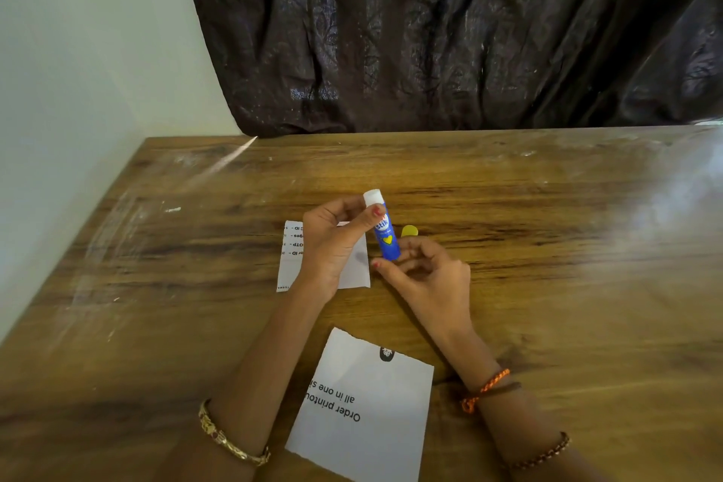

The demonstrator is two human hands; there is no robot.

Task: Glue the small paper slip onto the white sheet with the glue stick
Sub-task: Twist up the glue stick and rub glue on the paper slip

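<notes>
A blue glue stick (pixel 385 233) stands nearly upright above the table, its white glue tip bare at the top. My left hand (pixel 336 243) pinches its upper part near the tip. My right hand (pixel 426 278) grips its lower end. Its yellow cap (pixel 409 231) lies on the table just right of the stick. A small paper slip (pixel 291 256) with printed lines lies under my left hand, partly hidden by it. A larger white sheet (pixel 367 407) with printed words and a torn top edge lies nearer me, between my forearms.
The wooden table (pixel 547 246) runs to a pale wall on the left and a dark curtain (pixel 450 31) behind its far edge. Bangles and thread bands sit on both wrists.
</notes>
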